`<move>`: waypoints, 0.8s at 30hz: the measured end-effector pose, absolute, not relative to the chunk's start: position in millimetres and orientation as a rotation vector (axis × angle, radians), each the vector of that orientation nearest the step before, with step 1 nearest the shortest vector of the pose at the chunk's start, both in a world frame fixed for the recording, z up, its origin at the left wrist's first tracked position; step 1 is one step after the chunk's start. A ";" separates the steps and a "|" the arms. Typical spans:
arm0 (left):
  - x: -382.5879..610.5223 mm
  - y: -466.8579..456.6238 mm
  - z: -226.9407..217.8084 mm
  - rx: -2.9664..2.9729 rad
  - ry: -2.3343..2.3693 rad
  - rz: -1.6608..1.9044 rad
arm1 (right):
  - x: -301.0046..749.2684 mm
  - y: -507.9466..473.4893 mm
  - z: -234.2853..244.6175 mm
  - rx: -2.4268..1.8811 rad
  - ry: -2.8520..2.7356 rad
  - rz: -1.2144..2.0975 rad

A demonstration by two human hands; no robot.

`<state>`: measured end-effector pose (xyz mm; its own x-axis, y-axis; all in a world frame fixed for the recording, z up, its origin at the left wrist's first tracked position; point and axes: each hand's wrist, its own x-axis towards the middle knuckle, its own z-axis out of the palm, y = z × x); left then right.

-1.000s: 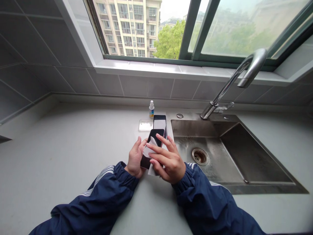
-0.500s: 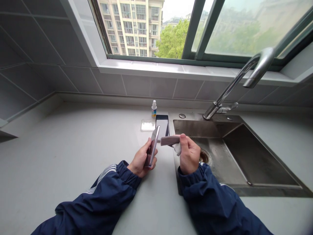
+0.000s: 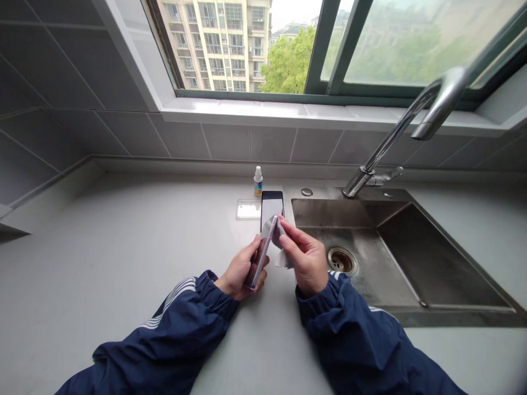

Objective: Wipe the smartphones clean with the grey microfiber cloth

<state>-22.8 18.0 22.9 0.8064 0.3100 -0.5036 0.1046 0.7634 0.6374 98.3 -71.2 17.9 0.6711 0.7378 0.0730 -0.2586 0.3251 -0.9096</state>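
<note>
My left hand (image 3: 241,269) is closed round a smartphone (image 3: 260,253), which it holds tilted on edge above the counter. A grey cloth (image 3: 284,257) is pinched in my right hand (image 3: 308,257), and its upper part meets the phone's top edge. Behind them a second phone (image 3: 272,204) with a dark top edge lies flat, its near end hidden by the held phone and my fingers. To its left lies a clear phone case (image 3: 248,209). Just behind these stands a small white spray bottle (image 3: 258,181) with a blue and yellow label.
To the right a steel sink (image 3: 395,315) is set into the pale counter (image 3: 135,241). A chrome faucet (image 3: 405,134) arches over its back edge. A tiled wall (image 3: 228,142) and a window sill (image 3: 263,108) run along the back.
My right hand has brought the cloth left and up against the phone's top edge; before, the cloth was held out flat beside the phone. The left hand has shifted only slightly.
</note>
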 end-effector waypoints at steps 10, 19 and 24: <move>-23.4 17.2 26.8 0.707 0.620 0.077 | 112.3 -66.3 15.9 -1.028 -0.385 0.547; -22.4 18.4 24.1 0.684 0.692 0.039 | 102.3 -81.8 27.7 -1.285 -1.235 0.265; -22.6 20.6 25.0 0.683 0.663 -0.016 | 107.7 -80.9 24.5 -1.246 -1.371 0.113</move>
<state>-22.6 20.6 25.0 0.7960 0.1963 -0.5726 0.2237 0.7836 0.5796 107.7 -80.9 24.5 0.2965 0.6938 0.6562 0.5768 0.4175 -0.7021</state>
